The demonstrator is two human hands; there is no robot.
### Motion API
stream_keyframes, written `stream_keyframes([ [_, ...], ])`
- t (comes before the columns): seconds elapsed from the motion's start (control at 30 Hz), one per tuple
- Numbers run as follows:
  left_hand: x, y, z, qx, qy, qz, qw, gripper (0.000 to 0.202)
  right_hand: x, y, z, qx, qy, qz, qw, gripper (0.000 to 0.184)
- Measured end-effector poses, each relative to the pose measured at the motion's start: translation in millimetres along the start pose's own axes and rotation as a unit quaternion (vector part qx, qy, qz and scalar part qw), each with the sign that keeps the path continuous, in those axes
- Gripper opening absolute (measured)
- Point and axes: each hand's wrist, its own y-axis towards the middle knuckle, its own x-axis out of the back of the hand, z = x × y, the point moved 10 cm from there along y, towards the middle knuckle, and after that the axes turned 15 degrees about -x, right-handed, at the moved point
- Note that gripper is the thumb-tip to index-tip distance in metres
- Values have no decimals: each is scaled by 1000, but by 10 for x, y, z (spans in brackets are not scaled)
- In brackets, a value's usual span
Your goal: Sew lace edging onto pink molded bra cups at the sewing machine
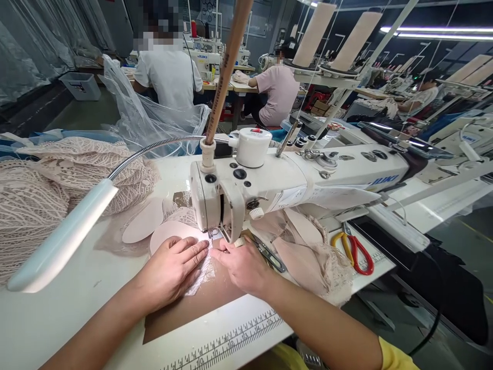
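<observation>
Under the needle and presser foot [212, 234] of a white sewing machine [254, 180] lies a piece of pale lace fabric [201, 280]. My left hand [175, 270] rests flat on it, fingers stretched toward the foot. My right hand [246, 264] is closed at the fabric's right edge, thumb and forefinger together close to the foot; its other fingers are curled. A smooth beige cup [159, 237] lies beyond my left hand. Thread snips [269, 256] lie beside my right hand, next to beige lace garment pieces [304, 246].
A bendy-necked lamp [65, 236] reaches over the left side. Heaped lace [77, 174] covers the back left of the table [50, 318]. Red-and-yellow-handled scissors [360, 252] lie right. A printed ruler [231, 341] runs along the front edge. Two people [169, 77] sit ahead.
</observation>
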Motion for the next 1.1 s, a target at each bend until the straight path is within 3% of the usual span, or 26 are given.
stream_keyframes([
  [0.27,40,31,31,18,2,-5,1000,35,48,28,-32,-17,7,-21,1000,41],
  [0.43,48,17,32,16,-30,-23,999,35,58,0,-6,6,13,-12,1000,43],
  [1.1,18,63,31,15,3,-2,1000,32,49,9,12,-3,-41,-22,999,29],
])
